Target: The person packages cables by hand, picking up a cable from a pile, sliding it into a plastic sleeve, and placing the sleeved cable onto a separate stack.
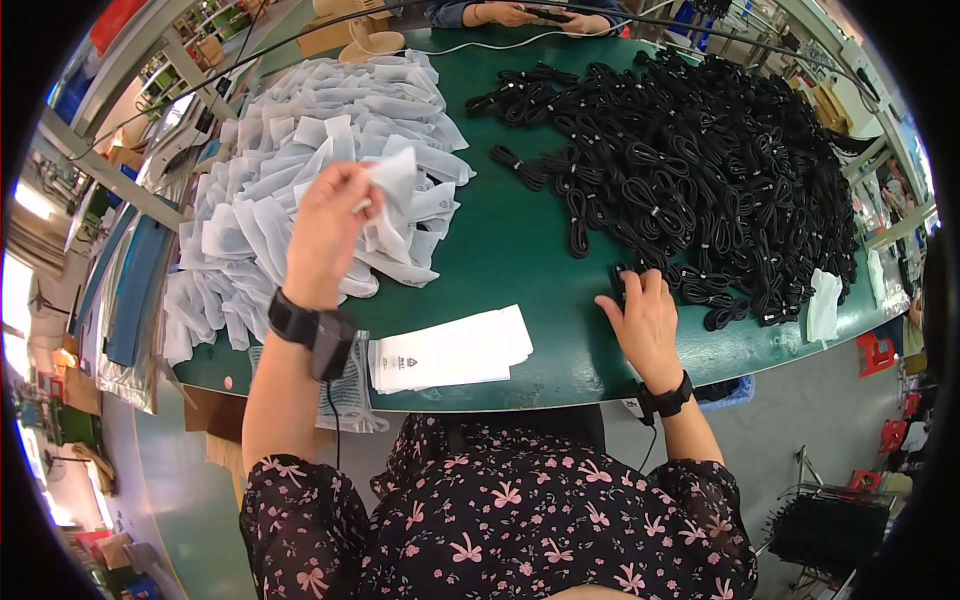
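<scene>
My left hand (335, 215) is raised over the left side of the table, its fingers pinched at the edge of a white pouch (396, 178). Under it spreads a large heap of filled white pouches (265, 225). On the right, my right hand (648, 325) rests low at the near edge of a big pile of coiled black cables (690, 170). Its fingers close on one black cable bundle (618, 283), partly hidden by the hand. Between my hands a stack of flat white pouches (450, 350) lies at the table's front edge.
The green table (480, 240) bears both piles. Opposite, another person's hands (535, 14) hold a dark object. A white cloth-like piece (824, 305) lies at the right edge. Metal frame posts (110, 165) stand at the left, and red stools (875, 353) are on the right.
</scene>
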The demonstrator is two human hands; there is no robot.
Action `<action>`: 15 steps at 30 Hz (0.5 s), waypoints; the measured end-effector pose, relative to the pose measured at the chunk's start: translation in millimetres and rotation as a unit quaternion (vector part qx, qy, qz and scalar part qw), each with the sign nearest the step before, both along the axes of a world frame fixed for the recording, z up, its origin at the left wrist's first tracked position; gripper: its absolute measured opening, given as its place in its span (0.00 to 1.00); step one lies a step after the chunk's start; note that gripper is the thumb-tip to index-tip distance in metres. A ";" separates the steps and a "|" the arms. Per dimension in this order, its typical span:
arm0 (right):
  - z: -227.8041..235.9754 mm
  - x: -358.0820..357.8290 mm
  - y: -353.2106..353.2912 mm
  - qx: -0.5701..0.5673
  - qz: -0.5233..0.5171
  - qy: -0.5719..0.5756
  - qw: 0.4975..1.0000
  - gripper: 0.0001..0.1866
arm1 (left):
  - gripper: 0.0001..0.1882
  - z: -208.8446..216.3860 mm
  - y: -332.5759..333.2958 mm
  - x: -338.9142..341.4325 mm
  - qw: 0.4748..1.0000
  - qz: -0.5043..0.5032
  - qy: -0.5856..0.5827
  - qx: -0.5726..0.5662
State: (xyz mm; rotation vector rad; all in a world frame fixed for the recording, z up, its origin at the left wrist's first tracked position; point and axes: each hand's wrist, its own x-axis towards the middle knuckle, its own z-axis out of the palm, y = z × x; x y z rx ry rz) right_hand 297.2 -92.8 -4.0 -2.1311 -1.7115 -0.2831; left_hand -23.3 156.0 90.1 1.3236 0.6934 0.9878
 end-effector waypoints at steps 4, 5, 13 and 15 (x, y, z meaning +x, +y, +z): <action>-4.2 -1.9 -5.2 -0.045 -0.020 0.018 0.999 0.23 | 0.12 6.4 24.3 -20.6 0.993 0.088 -0.076 -0.008; -5.1 -2.8 -6.6 -0.045 -0.014 0.059 0.997 0.24 | 0.12 9.5 26.7 -23.6 0.988 0.144 -0.059 0.013; -12.9 -8.0 -4.2 -0.031 0.025 0.163 0.986 0.20 | 0.10 -44.1 -94.4 -4.1 0.922 0.012 0.291 0.255; -12.3 -17.2 0.1 -0.016 0.055 0.200 0.978 0.19 | 0.09 -65.6 -133.6 12.5 0.922 -0.057 0.294 0.246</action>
